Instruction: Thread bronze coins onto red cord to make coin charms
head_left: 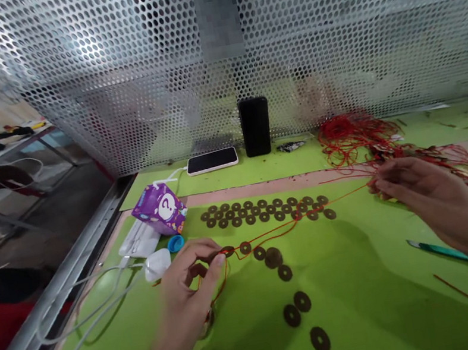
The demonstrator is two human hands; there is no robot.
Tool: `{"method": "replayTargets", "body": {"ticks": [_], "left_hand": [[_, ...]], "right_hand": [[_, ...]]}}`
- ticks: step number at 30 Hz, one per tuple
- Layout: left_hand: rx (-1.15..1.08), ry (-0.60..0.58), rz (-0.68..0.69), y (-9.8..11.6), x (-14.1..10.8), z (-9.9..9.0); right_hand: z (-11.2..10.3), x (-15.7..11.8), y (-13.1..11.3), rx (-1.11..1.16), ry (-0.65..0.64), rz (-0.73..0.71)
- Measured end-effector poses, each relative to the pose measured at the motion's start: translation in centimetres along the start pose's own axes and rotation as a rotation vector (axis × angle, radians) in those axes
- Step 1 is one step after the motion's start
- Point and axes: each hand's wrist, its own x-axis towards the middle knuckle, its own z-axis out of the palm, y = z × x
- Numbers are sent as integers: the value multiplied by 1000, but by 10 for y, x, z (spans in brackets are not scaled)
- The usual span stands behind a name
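Observation:
My left hand (193,278) pinches a dark holed disc (228,251) and red cord at the left centre, with part of a looped cord hanging below its fingers. From there the red cord (271,231) stretches right, over the discs, to my right hand (408,186), whose fingertips are closed on its far end. Rows of dark round discs (263,211) with centre holes lie between the hands. More loose discs (284,273) trail toward the front, one of them larger (273,257). All rest on the green mat (366,308).
A purple box (159,208), blue cap (176,243), white charger (157,265) and cables are at left. Two phones (211,161) (255,126) sit by the perforated metal screen (126,55). Tangled red cord (353,133) lies back right; a green tool (440,250) is by my right forearm.

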Motion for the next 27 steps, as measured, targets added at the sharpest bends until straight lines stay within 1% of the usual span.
{"method": "replayTargets", "body": {"ticks": [2, 4, 5, 7, 9, 11, 13, 15, 16, 18, 21, 23, 25, 27], "left_hand": [[-16, -18, -12, 3, -1, 1], [-30, -23, -29, 6, -2, 2], [-33, -21, -40, 7, -3, 2], [-28, -35, -69, 9, -6, 4], [-14, -55, -93, 10, -9, 5], [6, -74, -88, 11, -12, 6], [35, -90, -60, 14, -14, 6], [53, -92, -28, 16, -14, 6], [57, -87, -22, 16, -14, 6], [67, -77, -31, 16, -13, 6], [77, -102, -26, 12, -13, 7], [67, -121, 11, 8, -12, 8], [79, -135, 65, 4, -12, 9], [146, -134, 158, 2, -12, 9]], "right_hand": [[5, -3, -4, -146, -48, -120], [15, -8, -19, -321, -103, -278], [23, -13, -29, -371, -114, -368], [43, -22, -54, -370, -280, -446], [65, -32, -78, -275, -520, -442], [89, -39, -96, -177, -736, -388], [110, -43, -105, -70, -871, -294], [126, -45, -107, 18, -946, -215], [131, -45, -106, 39, -946, -179], [137, -44, -104, 35, -905, -151], [137, -43, -101, -33, -846, -193], [135, -42, -99, -78, -838, -207], [133, -42, -98, -84, -841, -172], [132, -42, -97, -54, -845, -123]]}}
